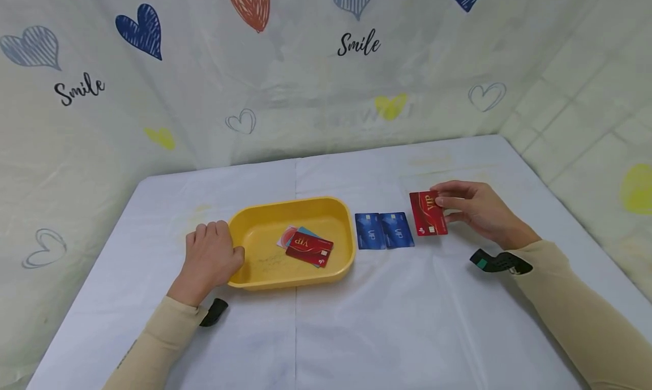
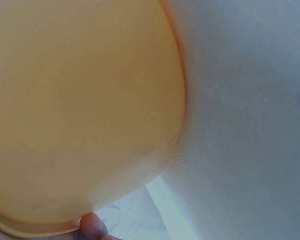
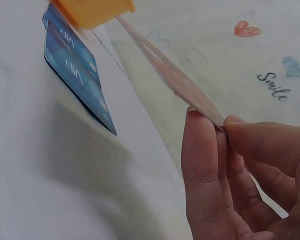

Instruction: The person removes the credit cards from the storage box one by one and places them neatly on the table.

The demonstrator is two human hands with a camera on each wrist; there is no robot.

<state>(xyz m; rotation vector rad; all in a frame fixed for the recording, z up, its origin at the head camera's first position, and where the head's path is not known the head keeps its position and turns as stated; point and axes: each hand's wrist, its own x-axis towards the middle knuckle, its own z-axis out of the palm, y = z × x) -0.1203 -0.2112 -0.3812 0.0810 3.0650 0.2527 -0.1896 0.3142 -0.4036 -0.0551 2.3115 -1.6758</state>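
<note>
My right hand (image 1: 471, 209) pinches a red VIP card (image 1: 427, 214) between thumb and fingers, raised off the table to the right of two blue cards. In the right wrist view that card (image 3: 172, 75) appears nearly edge-on. The two blue VIP cards (image 1: 370, 231) lie side by side on the white cloth, just right of a yellow tray (image 1: 244, 215). With curled fingers, my left hand (image 1: 211, 257) grips the tray's left rim. Inside the tray another red VIP card (image 1: 309, 248) overlaps a light blue card (image 1: 307, 231) and a pinkish card (image 1: 286, 236).
A white cloth (image 1: 356, 333) covers the table. Behind it hangs a pale backdrop (image 1: 305, 67) printed with hearts and "Smile". Dark wrist devices show at the right wrist (image 1: 501, 261) and the left wrist (image 1: 214, 312).
</note>
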